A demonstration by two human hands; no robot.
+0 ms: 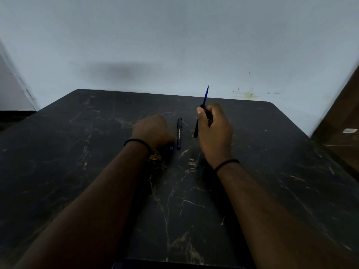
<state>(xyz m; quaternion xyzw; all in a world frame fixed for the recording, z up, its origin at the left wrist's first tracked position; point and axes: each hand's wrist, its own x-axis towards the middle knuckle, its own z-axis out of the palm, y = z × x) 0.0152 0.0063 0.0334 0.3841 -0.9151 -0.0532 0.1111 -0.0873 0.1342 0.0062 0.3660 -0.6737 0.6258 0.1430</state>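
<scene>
Head view shows the blue-tipped pen [205, 96] raised above the table [77, 152] in the right hand [214, 133]. The fingers [217, 113] are curled round its middle, and the thumb lies along its side. Its front is a thin blue shaft ending in a dark point, aimed up and away towards the wall [174, 35]. Its round black barrel comes out below the thumb, slanting down at the table.

Just left of it, a second pen [179, 133] lies flat between the two hands. It is straight, matte black and capped, with pale print on the barrel and a blue end nearest the person.

The left hand [151, 131] sits low just beside that pen, its back to the camera and its fingers curled under out of sight. A dark stub with a blue end [171, 147] shows at its heel, but whether the fingers grasp it cannot be told. A thin black band circles each wrist.

The table is dark and smooth like polished stone, crossed by pale and tan veins, and its far corners are rounded. The wall behind is plain, pale and matte, with a yellowish smudge at the right.
</scene>
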